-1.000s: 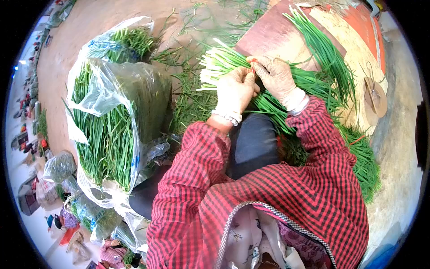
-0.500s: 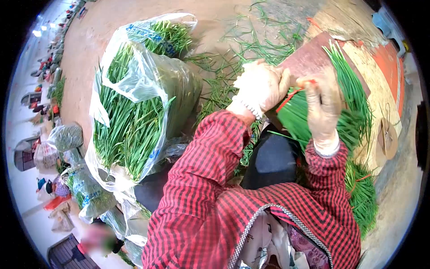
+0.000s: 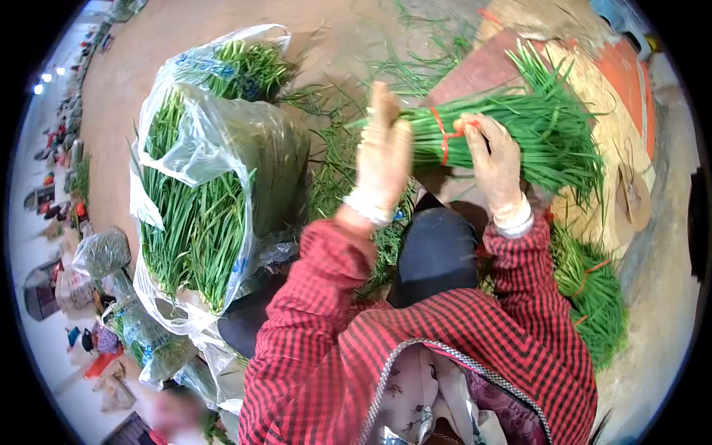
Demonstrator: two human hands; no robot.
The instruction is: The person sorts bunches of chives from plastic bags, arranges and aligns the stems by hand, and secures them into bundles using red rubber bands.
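A bundle of green chives lies sideways over my knee and a reddish-brown board, leaves pointing right. A red band circles it near the stem ends. My left hand, in a pale glove, is held upright and flat against those ends, fingers stretched. My right hand, also gloved, is closed at the near side of the bundle, thumb and fingertips pinching a red piece of the band. Other chives lie on the board behind the bundle.
A large clear plastic bag full of chives stands on the left. Loose chives litter the floor beside it. Tied chives lie at my right. Several filled bags line the left side, with a blurred person at the lower left.
The bundle has turned so its stem ends face left. My left hand has shifted left and flattened against them. My right hand has moved left with the red band.
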